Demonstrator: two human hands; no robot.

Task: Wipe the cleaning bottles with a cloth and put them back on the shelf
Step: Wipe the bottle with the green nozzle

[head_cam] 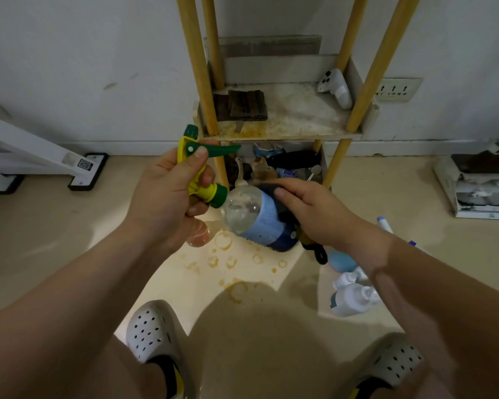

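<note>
Your left hand (167, 194) grips the spray bottle (249, 218) by its yellow trigger, just before the shelf (300, 122); your right hand (314, 210) clutches a dark cloth (283, 215) against its label.

A white game controller (335, 87) lies tilted just left of a wall socket (395, 89) set low in the pale wall (69, 67). Well to its left sit some dark wooden pieces (246, 105), overlapping one another. Behind them a dusty vent grille (268, 47) is set in the wall. The beige floor (69, 240) bears yellow-brown ring stains (234, 262). At far left stands a white frame foot (84, 165) with a QR label. At far right lies a stack of printed sheets (478, 191). Two white perforated clogs (152, 331) show at the bottom.
</note>
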